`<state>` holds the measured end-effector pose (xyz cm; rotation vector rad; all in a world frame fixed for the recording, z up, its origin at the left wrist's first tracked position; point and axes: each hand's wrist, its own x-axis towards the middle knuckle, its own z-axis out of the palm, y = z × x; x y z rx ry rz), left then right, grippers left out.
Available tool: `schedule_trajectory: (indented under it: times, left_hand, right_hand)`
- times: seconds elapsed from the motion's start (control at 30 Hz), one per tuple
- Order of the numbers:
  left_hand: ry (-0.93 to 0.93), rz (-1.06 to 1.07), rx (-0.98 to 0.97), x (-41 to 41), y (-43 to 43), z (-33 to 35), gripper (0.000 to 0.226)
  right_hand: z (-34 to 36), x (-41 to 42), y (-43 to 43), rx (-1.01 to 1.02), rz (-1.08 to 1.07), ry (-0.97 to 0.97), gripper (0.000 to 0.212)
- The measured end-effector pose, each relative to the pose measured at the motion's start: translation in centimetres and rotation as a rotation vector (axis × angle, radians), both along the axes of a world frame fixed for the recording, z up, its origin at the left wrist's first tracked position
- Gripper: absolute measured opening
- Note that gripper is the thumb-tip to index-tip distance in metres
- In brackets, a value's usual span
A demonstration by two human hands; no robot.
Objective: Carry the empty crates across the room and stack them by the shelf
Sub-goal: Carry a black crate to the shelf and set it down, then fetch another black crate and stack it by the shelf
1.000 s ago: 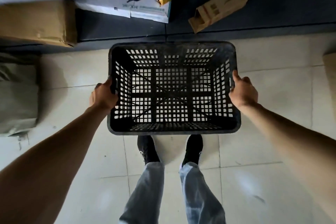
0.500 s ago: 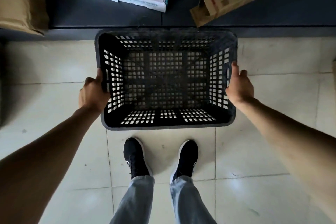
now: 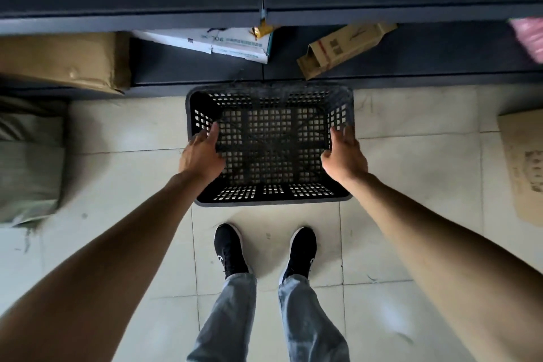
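While the crate [image 3: 270, 141] sits beneath, left hand [image 3: 202, 153] and right hand [image 3: 344, 156] show straight fingers.

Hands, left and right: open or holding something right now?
Left hand: open, fingers straight by the crate's left wall.
Right hand: open, fingers straight by its right wall.

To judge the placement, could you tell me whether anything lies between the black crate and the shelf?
Nothing visible does: the crate appears to sit on the floor with its far rim right at the shelf base. The cardboard box lies on the shelf board itself.
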<state>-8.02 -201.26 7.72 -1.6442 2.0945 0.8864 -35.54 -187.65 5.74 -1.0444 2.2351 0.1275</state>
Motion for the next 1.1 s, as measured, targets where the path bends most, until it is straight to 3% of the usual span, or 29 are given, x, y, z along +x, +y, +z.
schedule_trajectory:
  times: [0.2, 0.5, 0.77, 0.97, 1.1]
  left_hand:
    - [0.023, -0.039, 0.013, -3.3, 4.5, 10.8, 0.079]
    - [0.157, 0.037, 0.057, -8.1, 15.7, 27.1, 0.076]
    - [0.081, -0.312, -0.042, -9.9, 18.8, 40.0, 0.074]
    - [0.080, -0.407, -0.123, -14.1, 18.1, 44.9, 0.072]
    - [0.103, -0.638, -0.105, -19.7, 19.0, 46.8, 0.071]
  right_hand:
    - [11.9, 2.6, 3.0, -0.073, 0.097, -0.016, 0.065]
    - [29.2, 4.2, 12.9, -0.043, 0.060, -0.047, 0.064]
    - [42.5, 0.7, 20.4, -0.075, -0.109, -0.069, 0.062]
    - [46.9, -3.8, 25.9, -0.108, -0.346, 0.022, 0.062]
    - [48.3, -4.6, 30.6, -0.094, -0.509, 0.114, 0.063]
